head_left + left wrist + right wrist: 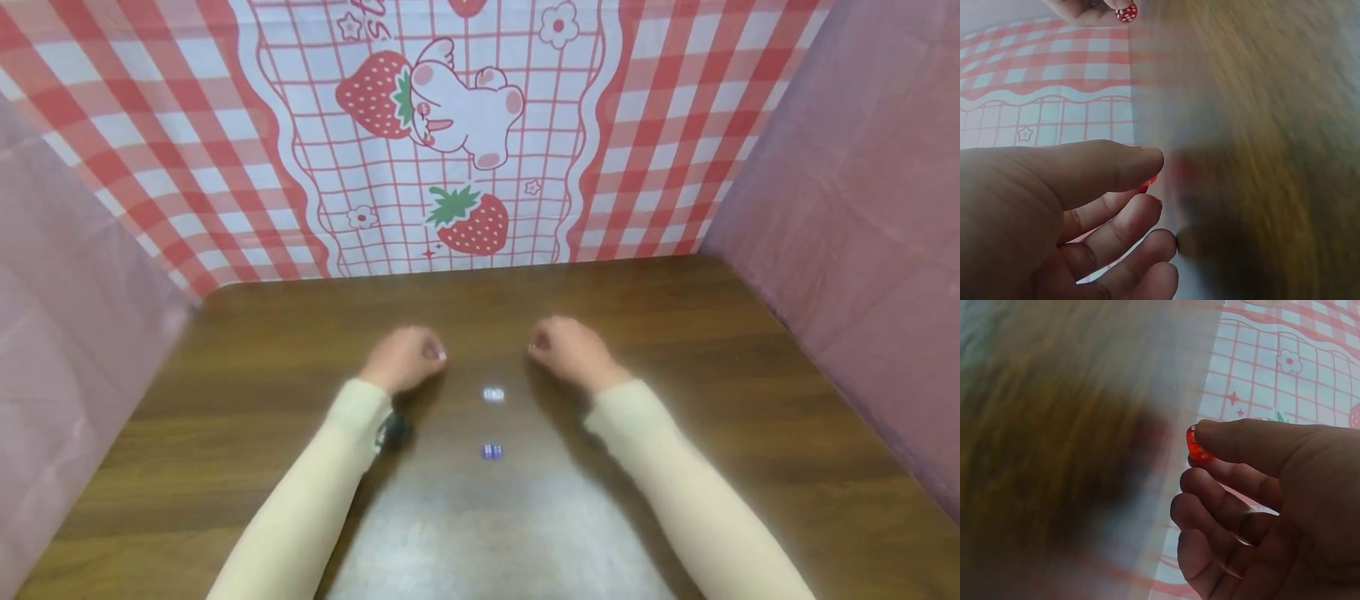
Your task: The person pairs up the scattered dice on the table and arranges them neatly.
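Observation:
Over the far middle of the table, my left hand (403, 358) pinches a small red die (1148, 185) between thumb and fingers. Most of that die is hidden by the fingers. Across from it, my right hand (576, 352) grips another red die (1196, 447) with white pips at its thumb tip. The two hands are apart. On the tabletop between the forearms lie white dice (492, 394), and nearer to me are blue dice (492, 451). They look like side-by-side pairs, though small and blurred.
The brown wooden table (225, 467) meets a red-and-white checked cloth (660, 133) with strawberry prints at its far edge. Pink cloths (847, 208) hang along both sides. A dark object (393, 431) sits at the left wrist.

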{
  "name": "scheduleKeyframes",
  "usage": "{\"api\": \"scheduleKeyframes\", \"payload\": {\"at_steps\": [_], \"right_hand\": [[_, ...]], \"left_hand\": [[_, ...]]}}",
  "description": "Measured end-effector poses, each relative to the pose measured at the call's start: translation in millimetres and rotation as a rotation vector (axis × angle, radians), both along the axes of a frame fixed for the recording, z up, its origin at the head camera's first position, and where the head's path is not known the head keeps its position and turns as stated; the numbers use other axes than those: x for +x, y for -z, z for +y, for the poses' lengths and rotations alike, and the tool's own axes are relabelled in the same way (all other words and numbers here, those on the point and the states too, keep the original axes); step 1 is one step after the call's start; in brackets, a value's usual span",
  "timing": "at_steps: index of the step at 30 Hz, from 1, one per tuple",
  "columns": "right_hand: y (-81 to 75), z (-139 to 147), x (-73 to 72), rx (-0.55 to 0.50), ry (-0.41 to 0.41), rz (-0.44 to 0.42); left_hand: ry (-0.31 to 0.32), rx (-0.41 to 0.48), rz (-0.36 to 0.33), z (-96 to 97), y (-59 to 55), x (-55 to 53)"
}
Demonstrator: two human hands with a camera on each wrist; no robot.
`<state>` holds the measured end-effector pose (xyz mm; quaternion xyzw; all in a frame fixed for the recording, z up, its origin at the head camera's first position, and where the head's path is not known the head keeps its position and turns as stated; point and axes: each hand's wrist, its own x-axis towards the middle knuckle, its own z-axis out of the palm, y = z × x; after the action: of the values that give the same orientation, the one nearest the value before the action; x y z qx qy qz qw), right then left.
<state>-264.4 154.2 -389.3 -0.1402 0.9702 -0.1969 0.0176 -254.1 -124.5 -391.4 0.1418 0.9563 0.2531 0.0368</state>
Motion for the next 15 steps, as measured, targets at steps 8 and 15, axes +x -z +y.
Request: {"api": "scheduleKeyframes", "payload": {"at_steps": [8,15], "right_hand": [[-3.8,-8,-2.6,0.038,-0.049,-0.009],[-7.3,-14,-2.0,0.068,-0.078,-0.022]], "left_hand": [[-0.005,-0.031,-0.002,6.8,-0.6,-7.1],[0.002,-0.052,-0.025,21.8,2.1,-14.0]]}}
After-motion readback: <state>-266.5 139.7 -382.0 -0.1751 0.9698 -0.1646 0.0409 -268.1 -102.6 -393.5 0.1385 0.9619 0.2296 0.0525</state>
